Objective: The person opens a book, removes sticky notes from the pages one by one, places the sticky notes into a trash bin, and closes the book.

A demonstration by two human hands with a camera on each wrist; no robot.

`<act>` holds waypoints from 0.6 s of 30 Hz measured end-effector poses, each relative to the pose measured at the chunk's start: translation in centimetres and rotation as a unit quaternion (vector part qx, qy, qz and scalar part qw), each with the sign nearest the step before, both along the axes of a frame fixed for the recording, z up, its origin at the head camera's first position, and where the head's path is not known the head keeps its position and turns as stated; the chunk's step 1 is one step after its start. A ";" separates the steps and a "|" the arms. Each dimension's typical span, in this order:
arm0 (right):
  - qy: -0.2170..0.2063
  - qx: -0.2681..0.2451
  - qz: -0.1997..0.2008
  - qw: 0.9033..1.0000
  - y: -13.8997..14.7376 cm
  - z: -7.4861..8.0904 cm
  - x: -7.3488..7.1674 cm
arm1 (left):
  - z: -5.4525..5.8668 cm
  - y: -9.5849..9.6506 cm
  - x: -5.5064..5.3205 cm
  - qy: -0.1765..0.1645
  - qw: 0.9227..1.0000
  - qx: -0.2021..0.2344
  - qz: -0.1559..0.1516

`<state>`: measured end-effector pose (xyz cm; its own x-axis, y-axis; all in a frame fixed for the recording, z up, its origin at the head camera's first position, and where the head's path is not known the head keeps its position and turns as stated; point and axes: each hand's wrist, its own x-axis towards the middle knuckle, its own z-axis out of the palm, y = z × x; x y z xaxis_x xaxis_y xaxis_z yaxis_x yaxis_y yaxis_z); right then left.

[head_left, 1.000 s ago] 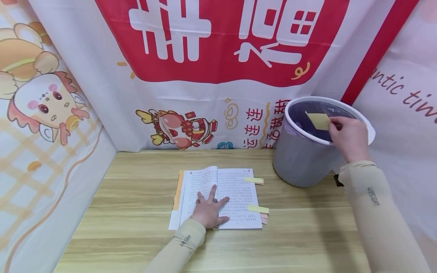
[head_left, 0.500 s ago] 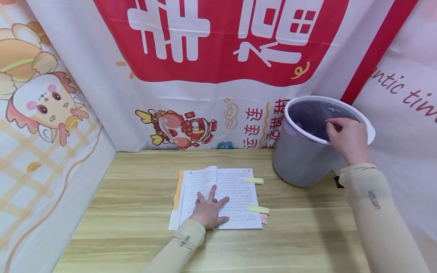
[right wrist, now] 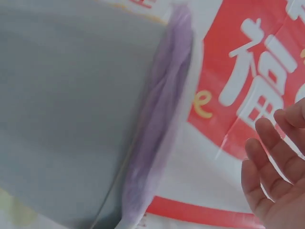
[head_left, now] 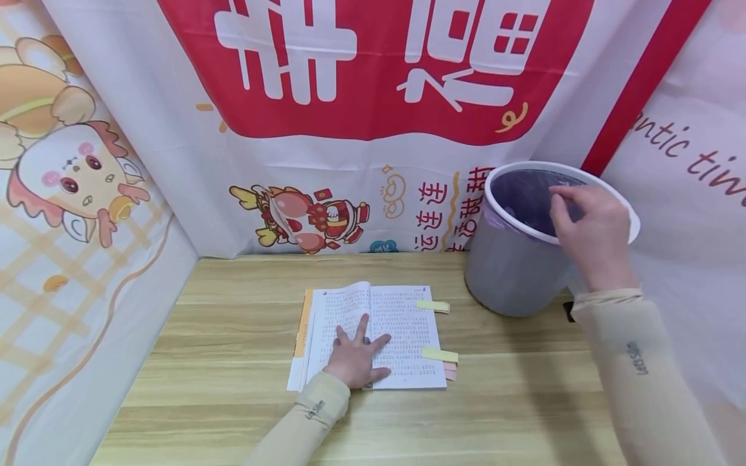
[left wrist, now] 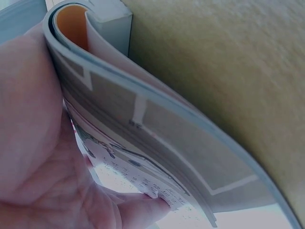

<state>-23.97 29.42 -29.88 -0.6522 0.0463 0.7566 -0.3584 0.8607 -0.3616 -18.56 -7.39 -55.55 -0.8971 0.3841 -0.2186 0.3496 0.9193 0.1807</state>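
My left hand (head_left: 352, 364) lies with spread fingers across the gutter of an open book (head_left: 405, 336). In the left wrist view that hand's palm (left wrist: 28, 129) is beside the book's curved pages (left wrist: 157, 119). Over the rim of a grey trash can (head_left: 513, 278), at the right, hovers my right hand (head_left: 600, 239). It holds nothing, and its fingers are loosely bent, as the right wrist view of the hand (right wrist: 276, 176) also shows. Yellow sticky notes (head_left: 433, 306) and a lower yellow one (head_left: 440, 355) with pink tabs (head_left: 450, 370) stick out from the book's right edge.
A purple bag (right wrist: 159, 114) lines the trash can, whose white rim (head_left: 498, 213) faces up. The wooden table (head_left: 233, 323) meets a printed cloth backdrop (head_left: 350, 155) behind and at both sides. A small black object (head_left: 569, 311) is partly hidden by the right sleeve.
A second ago my right hand pinched a yellow sticky note over the trash can; it has let go, and the note is out of sight. Its fingers have loosened. The left hand stays on the book.
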 end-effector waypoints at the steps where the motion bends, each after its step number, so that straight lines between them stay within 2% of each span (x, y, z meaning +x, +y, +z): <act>1: 0.013 0.003 0.006 1.000 -0.4 -0.1 0.2 | 0.0 0.0 0.0 0.000 1.000 0.000 0.000; 6: 0.059 0.006 0.050 0.997 -2.3 -1.3 1.4 | 0.0 0.0 0.0 -0.001 1.000 0.000 -0.001; 12: 0.096 0.012 0.128 0.987 -4.8 -4.7 2.4 | 0.0 -0.1 0.0 -0.003 1.000 -0.002 0.001; 15: 0.093 0.024 0.159 0.983 -6.0 -7.0 2.9 | 0.0 -0.1 0.0 -0.002 1.000 0.000 0.002; 18: 0.059 0.038 0.172 0.983 -6.9 -9.4 3.4 | 0.0 0.0 0.0 -0.001 1.000 0.003 0.002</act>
